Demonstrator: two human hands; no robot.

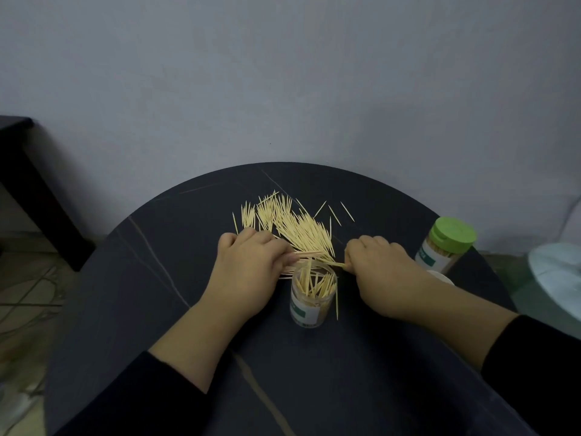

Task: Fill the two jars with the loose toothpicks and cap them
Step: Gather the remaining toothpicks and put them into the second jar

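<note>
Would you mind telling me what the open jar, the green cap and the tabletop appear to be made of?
Open jar: clear plastic probably, possibly glass; the toothpicks show through its wall.
Green cap: likely moulded plastic, matte, with a flip-lid seam.
Tabletop: dark, matte, with pale veins, like stone or a stone-look laminate; which one cannot be told.

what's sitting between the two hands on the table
In the head view, the open jar, part-filled with toothpicks, stands between the left hand and the right hand, with the near edge of the loose toothpick pile just beyond it.

Bare hands (248,272); black long sleeves (132,394) pushed back.
</note>
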